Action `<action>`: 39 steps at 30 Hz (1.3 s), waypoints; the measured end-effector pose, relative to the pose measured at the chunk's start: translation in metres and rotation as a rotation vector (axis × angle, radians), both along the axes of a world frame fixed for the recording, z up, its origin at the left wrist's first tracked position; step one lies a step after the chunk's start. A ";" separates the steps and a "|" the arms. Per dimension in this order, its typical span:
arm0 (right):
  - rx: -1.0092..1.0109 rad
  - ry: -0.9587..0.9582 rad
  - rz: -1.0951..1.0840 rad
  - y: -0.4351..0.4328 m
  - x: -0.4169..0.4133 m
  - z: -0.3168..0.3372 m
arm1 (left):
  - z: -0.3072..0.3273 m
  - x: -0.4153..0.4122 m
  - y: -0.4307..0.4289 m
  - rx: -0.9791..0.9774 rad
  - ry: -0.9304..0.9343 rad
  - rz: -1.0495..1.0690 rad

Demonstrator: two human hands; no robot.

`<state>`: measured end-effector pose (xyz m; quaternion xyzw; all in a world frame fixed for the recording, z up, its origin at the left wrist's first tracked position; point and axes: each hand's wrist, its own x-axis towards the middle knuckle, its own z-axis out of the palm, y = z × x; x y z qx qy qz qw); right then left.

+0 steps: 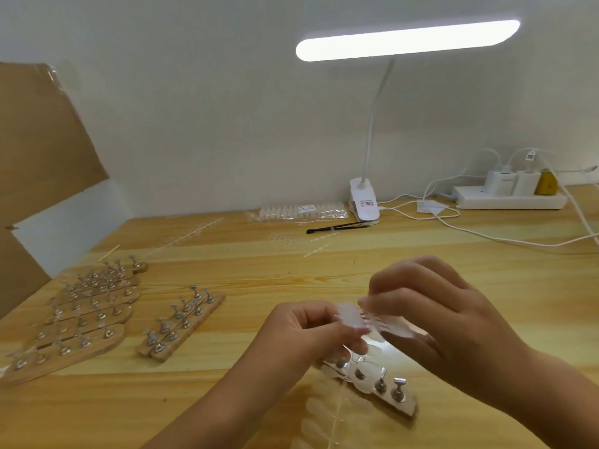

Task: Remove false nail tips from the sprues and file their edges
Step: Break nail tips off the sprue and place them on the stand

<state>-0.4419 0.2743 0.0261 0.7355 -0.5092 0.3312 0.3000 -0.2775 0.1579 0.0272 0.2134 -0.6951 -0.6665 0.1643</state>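
Both hands meet above the near part of the wooden table (252, 273). My left hand (304, 328) pinches a translucent false nail tip (350, 315) between thumb and fingers. My right hand (431, 312) grips the clear sprue strip with nail tips (397, 328) right beside it; the strip is blurred. A second clear sprue with nail tips (327, 413) lies on the table below my hands. Under the hands sits a wooden holder with metal pegs (385, 387), some pegs carrying tips.
Several wooden peg holders (87, 312) lie at the left, two more (181, 322) in the middle. A bagged pack of tips (301, 210), a black tool (334, 227), a clip lamp (364, 202), a power strip with cables (509, 196) and cardboard (39, 150) stand behind.
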 end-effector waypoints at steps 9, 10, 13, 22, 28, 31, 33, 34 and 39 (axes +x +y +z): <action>0.016 -0.104 0.047 0.005 -0.004 0.001 | 0.005 0.003 0.002 0.006 0.003 -0.056; 0.014 -0.109 0.055 0.004 -0.002 0.000 | 0.005 0.002 0.004 -0.013 -0.004 -0.078; 0.024 -0.072 0.059 0.004 0.001 -0.003 | 0.005 0.000 0.011 0.051 -0.015 -0.090; -0.049 -0.172 0.008 0.003 0.000 0.002 | 0.007 0.003 0.013 0.128 0.014 -0.124; 0.021 -0.179 0.095 0.004 0.006 -0.002 | 0.008 -0.005 0.012 0.097 -0.043 0.018; 0.052 -0.169 0.120 0.006 0.010 -0.001 | 0.006 -0.005 0.009 0.146 -0.060 -0.006; 0.069 -0.260 0.147 0.006 0.013 0.002 | 0.006 -0.001 0.007 0.123 -0.055 -0.058; 0.072 -0.395 0.157 0.006 0.015 0.004 | 0.006 0.002 0.006 0.099 -0.024 -0.082; 0.288 -1.235 0.214 0.004 0.021 0.011 | 0.010 0.004 0.009 0.012 0.132 -0.037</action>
